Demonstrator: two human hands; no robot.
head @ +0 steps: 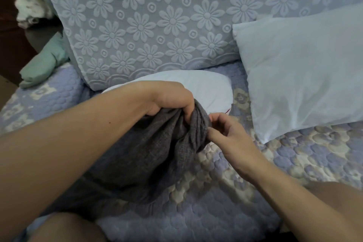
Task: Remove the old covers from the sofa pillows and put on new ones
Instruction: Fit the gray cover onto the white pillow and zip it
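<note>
Green cloth (42, 63), bundled, at sofa's far left edge. Quilted sofa seat (225, 212), lavender with floral patches. Grey cover (149, 153), bunched, lying mid-seat. Left hand (169, 98), fingers curled, gripping the cover's gathered top edge. Bare white pillow (208, 86), lying behind both hands against the flower-patterned backrest (157, 15). Right hand (229, 135), thumb and fingers pinching the same edge. Second white pillow (300, 76), leaning at right.
</note>
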